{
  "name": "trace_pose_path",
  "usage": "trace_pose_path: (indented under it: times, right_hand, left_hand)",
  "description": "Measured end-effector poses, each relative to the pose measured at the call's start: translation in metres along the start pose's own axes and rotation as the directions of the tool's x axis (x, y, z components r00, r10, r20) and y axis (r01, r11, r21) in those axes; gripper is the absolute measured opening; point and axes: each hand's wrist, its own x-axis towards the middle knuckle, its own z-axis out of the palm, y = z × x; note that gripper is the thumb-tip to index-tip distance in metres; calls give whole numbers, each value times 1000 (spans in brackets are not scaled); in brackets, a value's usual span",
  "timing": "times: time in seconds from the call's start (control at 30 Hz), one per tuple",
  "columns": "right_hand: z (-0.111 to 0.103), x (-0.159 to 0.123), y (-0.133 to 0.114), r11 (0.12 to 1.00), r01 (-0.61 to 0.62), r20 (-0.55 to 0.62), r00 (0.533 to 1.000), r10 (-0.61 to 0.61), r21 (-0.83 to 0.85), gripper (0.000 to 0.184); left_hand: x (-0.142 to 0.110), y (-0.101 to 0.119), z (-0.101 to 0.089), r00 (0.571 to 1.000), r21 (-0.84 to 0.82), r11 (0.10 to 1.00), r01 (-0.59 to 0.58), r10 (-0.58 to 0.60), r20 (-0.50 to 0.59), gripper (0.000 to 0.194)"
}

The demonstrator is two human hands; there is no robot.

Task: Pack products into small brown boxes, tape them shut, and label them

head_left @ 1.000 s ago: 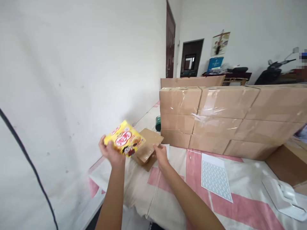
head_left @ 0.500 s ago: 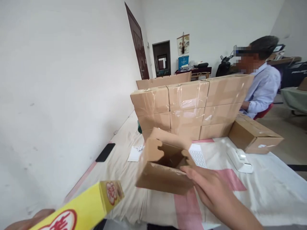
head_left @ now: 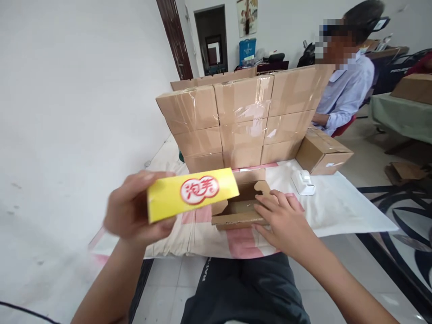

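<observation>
A yellow snack box (head_left: 168, 196) with a red-and-white logo is gripped in my left hand (head_left: 130, 209), fingers wrapped round its left end. It is held above the table and partly covers the left side of an open cardboard carton (head_left: 234, 220). That carton sits on the cloth near the front edge, its back flap raised and small notched side flaps showing. My right hand (head_left: 281, 216) rests on the carton's right side with fingers apart. Inside, the carton's brown bottom shows; its left part is hidden by the yellow box.
Taped cardboard boxes (head_left: 243, 119) stand stacked like a wall behind the carton. To the right are a white tape dispenser (head_left: 303, 182) and a closed cardboard box (head_left: 324, 150). A co-worker (head_left: 351, 85) in a light blue shirt sits beyond. A white wall (head_left: 67, 112) borders the left.
The carton has been lowered from a tilt onto the table. My left hand has brought the yellow box up and rightward to it. My right hand's fingers have loosened and spread. The view has tipped downward.
</observation>
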Motion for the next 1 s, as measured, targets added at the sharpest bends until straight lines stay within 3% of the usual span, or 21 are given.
trace_pose_path:
  times: [0.03,0.1,0.2,0.3,0.43,0.53,0.67,0.73,0.87,1.0]
  right_hand:
    - [1,-1,3,1000,-24,2,1000,24,-4,35]
    - [2,-4,9,999,-37,8,999,37,-4,40]
    - [4,-10,15,999,-53,-4,999,53,12,46]
    - [6,-17,22,982,-162,-79,982,170,102,46]
    - [13,-28,33,943,-228,-211,936,281,244,28]
    - [18,-34,35,937,-171,-295,918,264,306,20]
    - [24,-35,30,935,-92,-341,915,215,342,15]
    - [26,-34,27,938,-88,-357,910,213,335,13]
    - [27,-33,24,947,-106,-393,892,225,303,12]
    - [28,-33,17,955,-94,-380,903,201,282,14]
  left_hand:
    - [6,0,17,989,-24,994,-111,113,91,67]
    - [14,2,47,954,-97,979,-181,199,222,63]
    - [15,4,81,947,-153,987,-54,99,305,56]
    - [11,2,106,950,-97,994,46,-14,311,52]
    - [9,-6,135,909,-21,995,101,-84,408,52]
    - [9,-12,154,822,3,990,142,-119,557,52]
    - [14,-15,165,647,49,991,125,-119,753,51]
    - [17,-16,165,579,81,990,113,-132,805,51]
    - [18,-19,159,520,156,984,87,-178,836,52]
    - [8,-19,161,415,152,988,39,-154,897,51]
